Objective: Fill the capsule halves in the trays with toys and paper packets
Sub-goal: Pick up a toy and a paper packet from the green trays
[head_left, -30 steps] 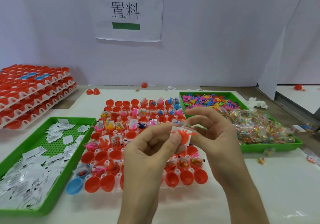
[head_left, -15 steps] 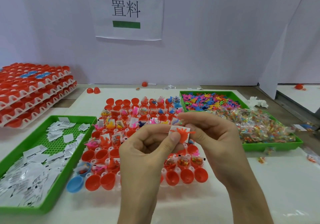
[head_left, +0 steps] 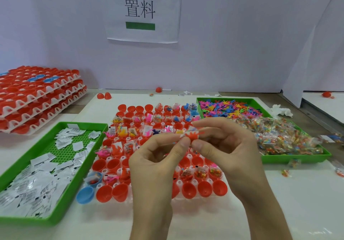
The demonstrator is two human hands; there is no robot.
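Above the middle of the capsule tray (head_left: 178, 185), my left hand (head_left: 158, 163) and my right hand (head_left: 227, 146) meet. Together they pinch a small orange splat-shaped toy (head_left: 193, 135) with a white paper packet folded against it. The white tray holds rows of red capsule halves (head_left: 204, 191); many at the back and left contain toys and packets, while the near row is bare. A blue capsule half (head_left: 85, 195) sits at the tray's near left corner.
A green tray of white paper packets (head_left: 37, 174) lies to the left. A green tray (head_left: 290, 158) on the right holds coloured toys and bagged beads. Stacked trays of red capsules (head_left: 37, 98) stand at far left. Loose bags (head_left: 286, 172) lie near the right tray.
The paper packet has been folded tighter around the orange toy between my fingertips. My hands stay above the tray's middle; the view moved slightly.
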